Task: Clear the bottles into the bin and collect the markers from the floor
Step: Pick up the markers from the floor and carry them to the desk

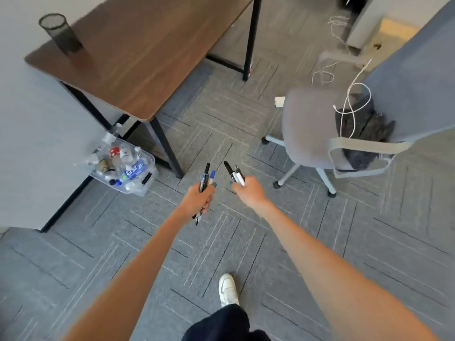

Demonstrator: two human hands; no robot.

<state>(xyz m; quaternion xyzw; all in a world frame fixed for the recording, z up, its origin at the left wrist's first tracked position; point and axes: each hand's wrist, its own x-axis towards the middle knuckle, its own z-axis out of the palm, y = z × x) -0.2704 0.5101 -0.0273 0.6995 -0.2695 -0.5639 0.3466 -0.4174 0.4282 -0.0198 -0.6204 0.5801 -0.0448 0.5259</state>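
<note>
Left hand (200,196): fist closed round a bundle of markers (206,179), black and blue caps up, tails sticking out below the palm.
Right hand (247,193): clenched on a second bunch of markers (235,174), black-and-white, tips tilted toward the desk.
Wooden desk (147,52): landmark, ahead of both hands; black mesh cup (60,33) at its far left corner.
Clear plastic bin (145,178): on the carpet beside the desk's near leg, filled with bottles (123,159).
Grey office chair (332,134): right of the desk.
</note>
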